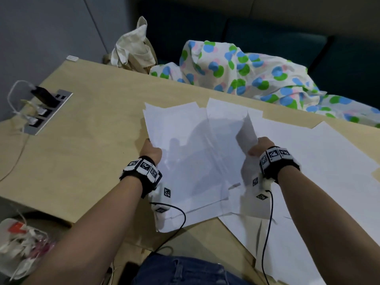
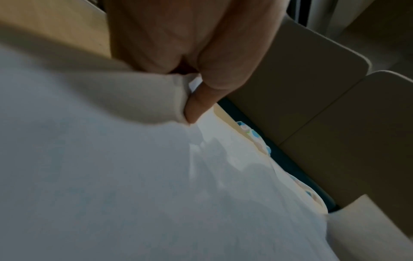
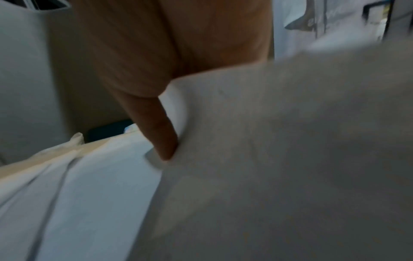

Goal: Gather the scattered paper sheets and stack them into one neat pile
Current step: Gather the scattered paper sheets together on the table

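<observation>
Office, desk (image 1: 92,140) power outlets (image 1: 44,112), sofa (image 1: 267,31)

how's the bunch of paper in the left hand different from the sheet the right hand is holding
The left hand grips the bunch of sheets by its left edge, and the bunch lies broad and nearly flat. The right hand pinches a single sheet that bends upward, its corner raised off the spread. The bunch shows several staggered edges; the single sheet shows one. Both are plain white paper over the wooden table.

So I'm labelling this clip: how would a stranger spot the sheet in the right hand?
On the wooden table, find the spread of white sheets. The right hand pinches one sheet there. Unlike its flat neighbours, it stands up, curled.
</observation>
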`<state>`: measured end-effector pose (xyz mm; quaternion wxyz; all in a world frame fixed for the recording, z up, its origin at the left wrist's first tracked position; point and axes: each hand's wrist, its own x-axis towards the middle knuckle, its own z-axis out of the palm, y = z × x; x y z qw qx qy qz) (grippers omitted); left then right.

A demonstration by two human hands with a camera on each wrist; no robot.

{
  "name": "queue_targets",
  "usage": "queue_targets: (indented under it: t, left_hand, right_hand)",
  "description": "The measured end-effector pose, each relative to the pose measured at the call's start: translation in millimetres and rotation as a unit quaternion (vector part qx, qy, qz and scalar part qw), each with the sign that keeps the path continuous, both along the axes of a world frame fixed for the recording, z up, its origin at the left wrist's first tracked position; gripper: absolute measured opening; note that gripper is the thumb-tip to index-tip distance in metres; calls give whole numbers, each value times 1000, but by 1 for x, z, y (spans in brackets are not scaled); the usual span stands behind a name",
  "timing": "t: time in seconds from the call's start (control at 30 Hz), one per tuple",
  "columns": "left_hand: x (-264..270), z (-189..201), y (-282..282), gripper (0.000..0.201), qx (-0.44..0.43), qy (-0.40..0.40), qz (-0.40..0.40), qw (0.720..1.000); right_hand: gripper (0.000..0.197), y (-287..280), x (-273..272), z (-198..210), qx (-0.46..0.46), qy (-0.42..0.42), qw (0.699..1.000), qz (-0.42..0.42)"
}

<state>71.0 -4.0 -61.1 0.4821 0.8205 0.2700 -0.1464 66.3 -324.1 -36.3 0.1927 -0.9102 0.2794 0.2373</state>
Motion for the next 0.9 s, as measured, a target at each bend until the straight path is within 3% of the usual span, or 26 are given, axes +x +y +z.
queue_targets:
  t: [0.2, 0.3, 0.4, 0.43, 0.5, 0.53, 0.57, 0.63, 0.73, 0.8, 0.9]
  left_hand:
    - [16, 29, 0, 68, -96, -127, -17, 987]
    - [24, 55, -8, 62, -96, -144, -46, 984]
    - [31, 43, -16, 61, -61, -107, -104, 987]
    - [28, 35, -20, 59, -43, -78, -130, 988]
    - [24, 6, -26, 55, -19, -20, -167, 986]
    - [20, -7, -29, 54, -20, 6, -180, 984]
    - [14, -17, -32, 54, -20, 27, -191, 981]
    - [2, -25, -41, 57, -32, 52, -203, 977]
    - [-6, -25, -51, 63, -37, 47, -204, 977]
    - [-9, -20, -56, 60, -26, 42, -208, 977]
    - [-5, -18, -52, 52, -35, 27, -188, 981]
  right_hand:
    - [42, -9, -33, -2, 130, 26, 988, -83]
    - [48, -5, -49, -7, 187, 2, 976, -115]
    - [52, 3, -62, -6, 237, -35, 957, -164]
    - [61, 6, -64, -6, 272, -28, 940, -204]
    - [98, 4, -65, -21, 350, -6, 890, -291]
    - [116, -5, -64, -43, 372, 2, 875, -309]
    - [123, -11, -61, -63, 383, 3, 870, -310]
    - [105, 2, -67, -50, 382, 8, 878, -288]
    - [40, 26, -74, -25, 317, -39, 927, -195]
    - [37, 29, -77, -26, 293, -61, 936, -184]
    - [34, 33, -78, -11, 312, -119, 925, -182]
